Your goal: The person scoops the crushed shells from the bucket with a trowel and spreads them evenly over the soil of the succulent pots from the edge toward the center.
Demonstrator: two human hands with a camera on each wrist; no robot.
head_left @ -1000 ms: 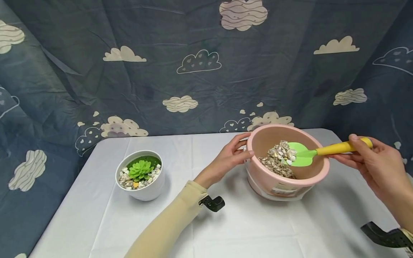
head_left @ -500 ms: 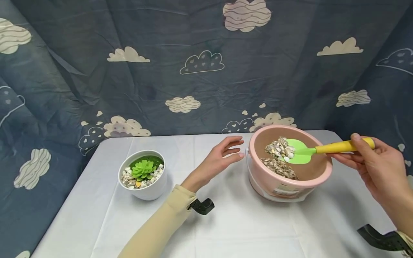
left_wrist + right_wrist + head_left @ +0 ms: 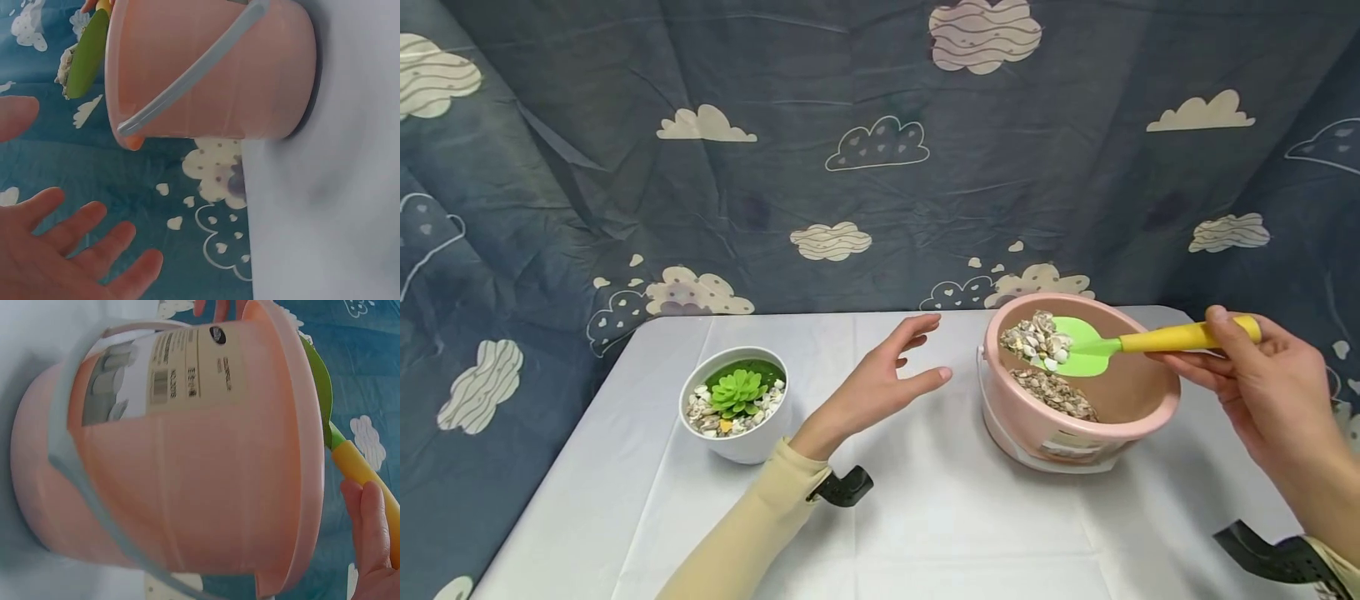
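Note:
My right hand [image 3: 1273, 379] grips the yellow handle of a small garden trowel [image 3: 1090, 350] with a green blade. A heap of pebbles and shell bits [image 3: 1037, 340] lies on the blade, which is above the pink bucket [image 3: 1078, 446]. More shell bits [image 3: 1054, 396] cover part of the bucket's bottom. In the left wrist view the loaded blade [image 3: 89, 55] shows just over the bucket's rim. My left hand [image 3: 876, 383] hovers over the table between bucket and pot, fingers spread and holding nothing. To its left stands a white pot [image 3: 748, 450] with a green succulent [image 3: 737, 393] and pebbles.
A white cloth covers the table [image 3: 917, 533]. Behind it hangs a dark blue curtain [image 3: 760, 217] printed with clouds. The bucket's pale handle [image 3: 103, 512] hangs down against its side, and a paper label [image 3: 181, 369] is stuck on the wall.
My left hand has let go of the bucket's rim and moved left, away from it. The trowel with its pebbles has risen a little and shifted left inside the bucket's outline.

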